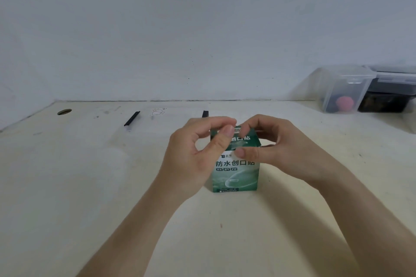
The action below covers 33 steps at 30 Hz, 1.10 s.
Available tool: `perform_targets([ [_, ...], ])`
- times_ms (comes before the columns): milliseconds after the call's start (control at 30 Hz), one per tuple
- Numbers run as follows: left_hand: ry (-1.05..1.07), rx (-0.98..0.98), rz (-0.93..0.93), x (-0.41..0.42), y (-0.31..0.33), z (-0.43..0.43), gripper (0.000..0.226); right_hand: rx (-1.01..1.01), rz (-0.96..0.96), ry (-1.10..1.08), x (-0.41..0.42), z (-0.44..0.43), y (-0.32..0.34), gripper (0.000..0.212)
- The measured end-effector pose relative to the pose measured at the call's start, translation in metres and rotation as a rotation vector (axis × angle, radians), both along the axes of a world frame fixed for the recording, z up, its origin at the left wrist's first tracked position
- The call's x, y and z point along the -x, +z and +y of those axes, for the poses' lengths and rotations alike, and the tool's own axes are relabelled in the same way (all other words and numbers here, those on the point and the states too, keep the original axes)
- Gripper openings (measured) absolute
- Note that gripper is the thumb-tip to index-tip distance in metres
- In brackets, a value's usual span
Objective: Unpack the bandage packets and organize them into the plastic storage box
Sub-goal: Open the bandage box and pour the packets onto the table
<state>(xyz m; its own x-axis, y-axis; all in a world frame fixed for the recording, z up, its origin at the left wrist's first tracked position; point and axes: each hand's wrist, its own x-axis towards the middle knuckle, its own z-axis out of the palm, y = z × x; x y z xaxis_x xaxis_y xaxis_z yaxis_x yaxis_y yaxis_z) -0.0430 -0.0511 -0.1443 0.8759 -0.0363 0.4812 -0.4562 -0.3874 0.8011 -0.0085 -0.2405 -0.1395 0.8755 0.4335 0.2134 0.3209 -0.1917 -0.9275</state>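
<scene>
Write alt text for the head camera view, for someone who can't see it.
Two bare hands work at the top flap of a green bandage carton standing on a pale table: the left hand pinches the flap, the right hand grips beside it. A clear plastic storage box sits far right by the wall.

— Where is the bandage box (235, 171) sitting?

— It is standing upright on the counter (67, 186), in the middle. The left hand (191, 162) is gripping it from the left and the right hand (276, 148) from the right, their fingers (216, 122) meeting at its top flap.

— And the plastic storage box (337, 90)?

— It is sitting far back on the right, against the wall (202, 29), with a second container (382, 101) touching its right side.

— Is anything lying behind the bandage box?

— One strip (204, 114) is lying just behind it, another strip (132, 118) well to the left, and a hole (64, 112) is sitting further left still.
</scene>
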Motion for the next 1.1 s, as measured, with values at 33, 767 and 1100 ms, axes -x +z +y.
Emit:
perform_targets([
  [33,-0.035,-0.062,0.065,-0.001,0.0,0.004,0.036,-0.009,0.02,0.023,-0.001,-0.002,0.0,0.033],
  [767,-0.072,0.028,0.336,-0.002,0.012,0.021,0.035,0.132,0.001,0.127,0.002,-0.004,0.002,0.086],
  [1100,0.339,0.187,0.066,-0.01,-0.003,0.004,0.038,0.047,0.104,0.083,0.008,0.002,0.007,0.075],
])
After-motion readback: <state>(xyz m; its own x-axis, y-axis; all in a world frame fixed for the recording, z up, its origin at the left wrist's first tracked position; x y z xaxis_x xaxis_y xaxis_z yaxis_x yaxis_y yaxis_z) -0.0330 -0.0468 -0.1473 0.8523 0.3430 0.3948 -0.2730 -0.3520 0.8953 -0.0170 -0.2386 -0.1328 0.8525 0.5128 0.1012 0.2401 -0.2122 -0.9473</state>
